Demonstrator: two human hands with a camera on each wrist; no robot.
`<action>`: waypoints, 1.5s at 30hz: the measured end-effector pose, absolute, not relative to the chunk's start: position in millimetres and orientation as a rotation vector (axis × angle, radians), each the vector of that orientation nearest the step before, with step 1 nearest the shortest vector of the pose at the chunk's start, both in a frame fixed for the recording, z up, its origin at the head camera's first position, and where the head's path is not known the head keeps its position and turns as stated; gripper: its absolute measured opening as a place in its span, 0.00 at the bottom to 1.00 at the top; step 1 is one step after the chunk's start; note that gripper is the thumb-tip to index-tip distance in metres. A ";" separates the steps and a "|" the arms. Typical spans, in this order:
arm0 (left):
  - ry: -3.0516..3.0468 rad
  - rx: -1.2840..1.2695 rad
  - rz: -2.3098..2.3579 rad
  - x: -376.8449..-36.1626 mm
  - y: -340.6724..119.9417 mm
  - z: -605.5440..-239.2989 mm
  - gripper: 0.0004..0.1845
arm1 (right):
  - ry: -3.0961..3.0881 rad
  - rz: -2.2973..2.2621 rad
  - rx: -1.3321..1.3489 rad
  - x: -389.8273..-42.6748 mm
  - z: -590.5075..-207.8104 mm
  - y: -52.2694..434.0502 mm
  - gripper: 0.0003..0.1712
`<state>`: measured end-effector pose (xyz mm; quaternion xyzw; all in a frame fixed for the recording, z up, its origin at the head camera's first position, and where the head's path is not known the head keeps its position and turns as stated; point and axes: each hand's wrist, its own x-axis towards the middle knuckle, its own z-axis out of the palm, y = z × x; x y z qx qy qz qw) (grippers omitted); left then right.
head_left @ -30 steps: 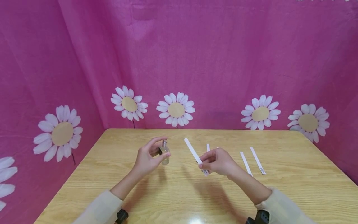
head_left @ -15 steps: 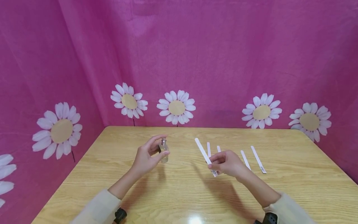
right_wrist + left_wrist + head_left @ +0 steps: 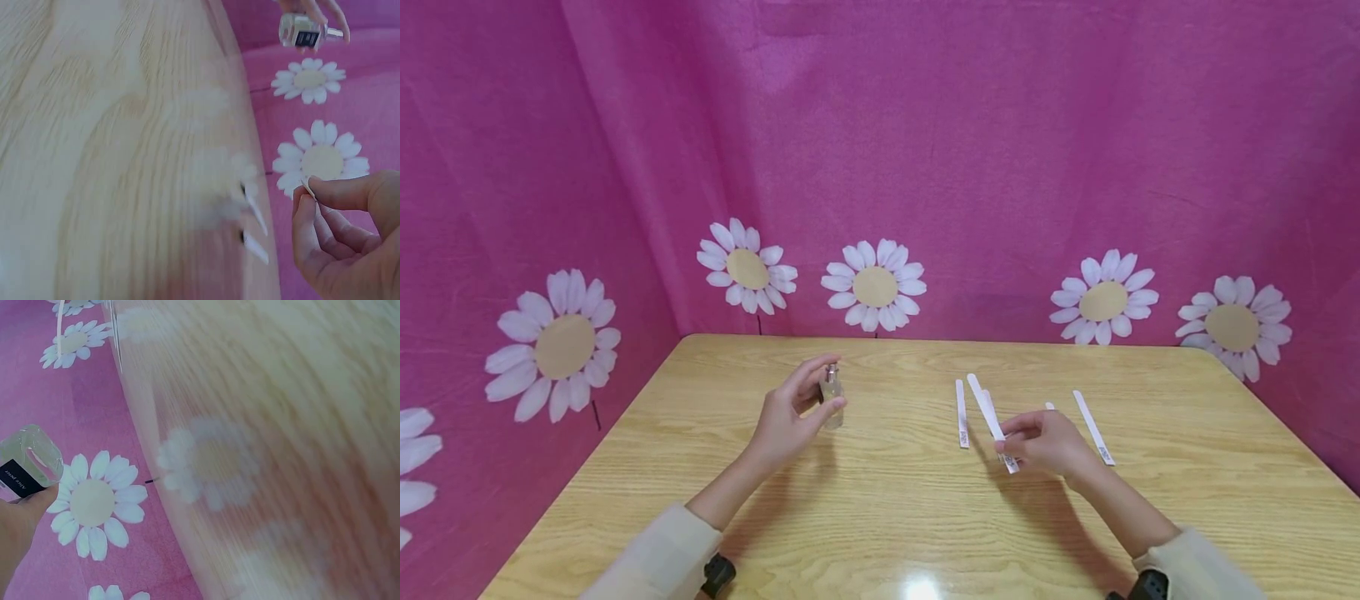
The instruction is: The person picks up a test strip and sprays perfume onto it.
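Head view: the left hand (image 3: 786,421) holds a small clear glass spray bottle (image 3: 831,400) upright above the wooden table (image 3: 880,517), thumb and fingers curled round its body, the forefinger raised beside the metal nozzle at its top; the bottle hangs over the left half of the table, well apart from the strips; the right hand (image 3: 1047,446) pinches a white paper test strip (image 3: 992,421) between thumb and fingertips near its printed lower end, the strip slanting up and away to the left, low over the table. Beside it a second strip (image 3: 961,412) lies flat on the wood to the left, and another strip (image 3: 1093,437) lies to the right; a further one shows only as a tip behind the right hand. Left wrist view: the bottle (image 3: 28,464) (a dark label on its side) rests against the thumb. Right wrist view: thumb and forefinger (image 3: 340,194) are pressed together on the strip's edge; the bottle (image 3: 303,30) is seen across the table. Pink cloth (image 3: 970,150) printed with white daisies encloses the table on three sides.
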<state>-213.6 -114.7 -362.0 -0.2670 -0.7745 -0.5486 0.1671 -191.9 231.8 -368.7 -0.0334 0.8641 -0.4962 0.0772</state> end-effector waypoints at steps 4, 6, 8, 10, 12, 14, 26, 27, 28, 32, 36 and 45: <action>-2.207 -0.752 -1.568 -213.3 -117.1 -363.1 0.29 | 2.593 -1.490 -0.038 -194.5 -373.4 239.5 0.19; -2.204 -0.754 -1.575 -213.4 -117.9 -363.7 0.29 | 2.602 -1.485 0.000 -195.8 -375.2 243.3 0.20; -2.203 -0.755 -1.577 -213.5 -118.3 -364.1 0.28 | 2.612 -1.480 0.029 -196.7 -377.1 246.3 0.20; -2.202 -0.758 -1.574 -213.5 -118.7 -364.7 0.28 | 2.636 -1.463 0.043 -198.0 -378.5 249.3 0.21; -2.202 -0.760 -1.565 -213.5 -118.9 -365.0 0.28 | 2.653 -1.453 0.047 -199.5 -379.4 252.2 0.21; -2.204 -0.759 -1.553 -213.7 -118.9 -365.2 0.28 | 2.665 -1.446 0.053 -201.4 -380.2 254.7 0.21; -2.224 -0.777 -1.529 -214.3 -118.1 -364.8 0.27 | 2.680 -1.414 0.149 -210.9 -387.5 263.2 0.23; -2.226 -0.782 -1.530 -214.3 -118.1 -364.9 0.27 | 2.685 -1.412 0.156 -211.2 -388.6 263.0 0.23; -2.228 -0.786 -1.533 -214.1 -118.1 -365.0 0.27 | 2.687 -1.412 0.163 -211.4 -389.6 262.6 0.23; -2.234 -0.801 -1.533 -213.6 -118.1 -365.5 0.27 | 2.727 -1.394 0.193 -212.1 -392.9 261.2 0.22; -2.233 -0.798 -1.528 -212.7 -117.5 -364.8 0.27 | 2.784 -1.359 0.191 -213.7 -393.6 260.1 0.21; -2.230 -0.815 -1.531 -212.8 -115.5 -364.9 0.27 | 2.905 -1.216 0.209 -228.9 -390.0 257.0 0.19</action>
